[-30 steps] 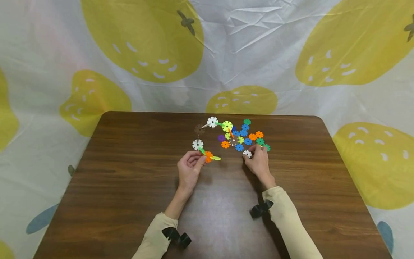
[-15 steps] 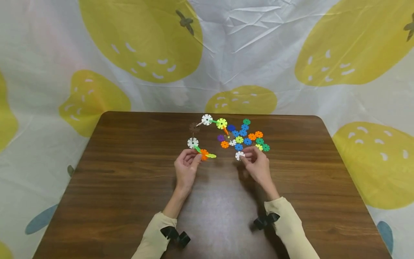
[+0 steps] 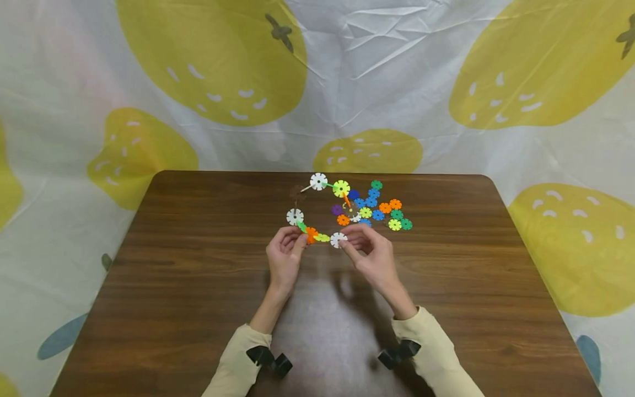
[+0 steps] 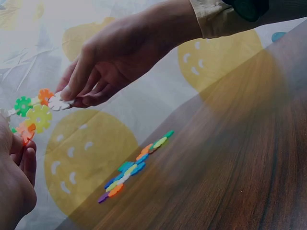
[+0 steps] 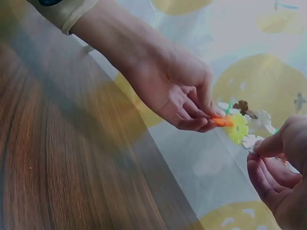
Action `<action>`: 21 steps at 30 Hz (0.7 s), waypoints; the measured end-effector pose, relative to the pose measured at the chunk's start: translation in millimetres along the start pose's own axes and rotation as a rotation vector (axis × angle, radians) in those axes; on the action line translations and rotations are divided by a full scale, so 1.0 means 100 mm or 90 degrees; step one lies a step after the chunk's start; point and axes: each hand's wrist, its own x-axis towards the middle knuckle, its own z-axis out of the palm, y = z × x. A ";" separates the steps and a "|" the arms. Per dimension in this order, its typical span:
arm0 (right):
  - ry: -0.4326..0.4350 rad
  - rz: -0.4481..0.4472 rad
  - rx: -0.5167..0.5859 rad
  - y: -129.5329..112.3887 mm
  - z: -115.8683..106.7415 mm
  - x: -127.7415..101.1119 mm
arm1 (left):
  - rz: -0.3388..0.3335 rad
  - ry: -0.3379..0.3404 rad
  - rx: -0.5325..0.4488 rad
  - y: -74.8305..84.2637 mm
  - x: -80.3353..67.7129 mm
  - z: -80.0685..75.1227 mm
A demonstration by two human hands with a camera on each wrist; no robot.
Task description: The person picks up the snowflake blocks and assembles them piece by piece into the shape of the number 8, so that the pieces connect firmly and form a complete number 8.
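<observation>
Leftward the right hand (image 3: 369,255) has been carried since the earlier frames, away from the loose pile of discs (image 3: 375,209) at the far middle of the table (image 3: 198,275), and a white disc (image 3: 338,240) has been brought along with it. That disc is pinched between thumb and fingertips, the remaining fingers loosely curled beneath. It is now held just beside, perhaps touching, the yellow-green disc (image 3: 322,237) at the near end of the chain (image 3: 310,220); whether the slots have met cannot be told from the head view, and in the left wrist view the white disc (image 4: 57,101) appears right at the chain's end.

The chain is steadied by the left hand (image 3: 285,256), whose fingers are curled around the orange disc (image 3: 311,235), seen clamped by thumb and fingers in the right wrist view (image 5: 221,121). From there the chain arcs away over the table to a far white disc (image 3: 318,181).

Joining is judged to be the step in hand. For the next move, the white disc's notch would need to be lined up with a notch of the yellow-green one and pressed home while the chain is kept firmly braced.
</observation>
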 end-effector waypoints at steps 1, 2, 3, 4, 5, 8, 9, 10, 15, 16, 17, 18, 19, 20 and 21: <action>0.001 -0.003 -0.001 0.00 0.02 0.00 | 0.000 -0.002 0.002 0.00 0.01 0.00; 0.003 -0.004 -0.003 0.00 0.03 0.01 | 0.000 -0.004 0.003 0.00 0.01 0.00; 0.005 -0.007 -0.005 0.00 0.05 0.01 | -0.001 -0.005 0.006 0.00 0.02 -0.01; 0.006 -0.010 -0.006 0.00 0.06 0.01 | -0.001 -0.006 0.008 0.00 0.02 -0.01; 0.007 -0.012 -0.006 0.01 0.08 0.02 | -0.001 -0.007 0.010 0.00 0.02 -0.01; 0.015 -0.018 -0.002 0.03 0.11 0.01 | -0.002 -0.002 0.016 0.00 0.02 -0.01; 0.024 -0.017 0.002 0.04 0.12 0.01 | -0.002 0.001 0.018 0.00 0.02 0.00; 0.037 -0.014 0.007 0.05 0.12 0.00 | -0.003 0.003 0.017 0.00 0.02 0.00; 0.100 0.012 0.080 0.11 0.19 -0.04 | -0.004 0.015 0.005 0.00 0.03 0.07; 0.107 0.014 0.095 0.11 0.20 -0.04 | -0.002 0.017 0.000 0.01 0.04 0.08; 0.112 0.016 0.109 0.12 0.21 -0.05 | 0.002 0.019 -0.001 0.01 0.04 0.08; 0.116 0.016 0.115 0.12 0.23 -0.05 | 0.006 0.020 -0.003 0.02 0.04 0.09; 0.118 0.015 0.122 0.12 0.24 -0.05 | 0.012 0.020 -0.004 0.03 0.04 0.09; 0.120 0.015 0.126 0.11 0.24 -0.05 | 0.019 0.018 -0.004 0.04 0.05 0.08; 0.121 0.015 0.135 0.11 0.25 -0.06 | 0.026 0.014 -0.005 0.04 0.05 0.08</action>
